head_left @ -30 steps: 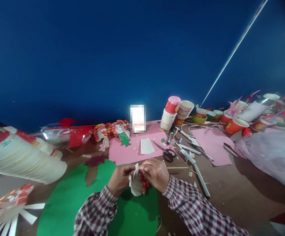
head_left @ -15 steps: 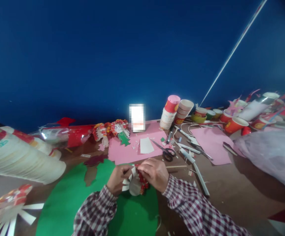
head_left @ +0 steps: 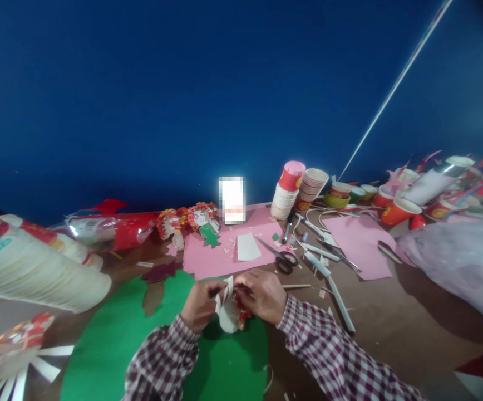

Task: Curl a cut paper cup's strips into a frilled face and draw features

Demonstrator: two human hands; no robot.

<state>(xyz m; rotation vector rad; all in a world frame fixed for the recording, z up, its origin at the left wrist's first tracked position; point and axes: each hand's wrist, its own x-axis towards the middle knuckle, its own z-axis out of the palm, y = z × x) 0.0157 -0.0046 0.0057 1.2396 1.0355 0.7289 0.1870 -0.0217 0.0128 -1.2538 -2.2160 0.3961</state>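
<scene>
A cut paper cup (head_left: 228, 317), white inside with red and gold strips on its right side, is held between my two hands above a green paper sheet (head_left: 108, 334). My left hand (head_left: 202, 303) pinches the white strips at the cup's left edge. My right hand (head_left: 262, 295) has its fingers closed on the red strips at the upper right; its fingertips are partly hidden. Black-handled scissors (head_left: 285, 262) lie just beyond, beside a small white paper piece (head_left: 248, 247) on pink paper (head_left: 195, 262).
At the left lie a long stack of cups (head_left: 45, 273) and another strip-cut cup (head_left: 11, 356). Behind stand upright cup stacks (head_left: 285, 195). To the right are a white glue gun (head_left: 333, 289), a pink sheet (head_left: 362, 245) and a plastic bag (head_left: 458, 262).
The white strips under my left hand have bunched together and point upward, where they were fanned out to the left before. Both hands stay nearly in place.
</scene>
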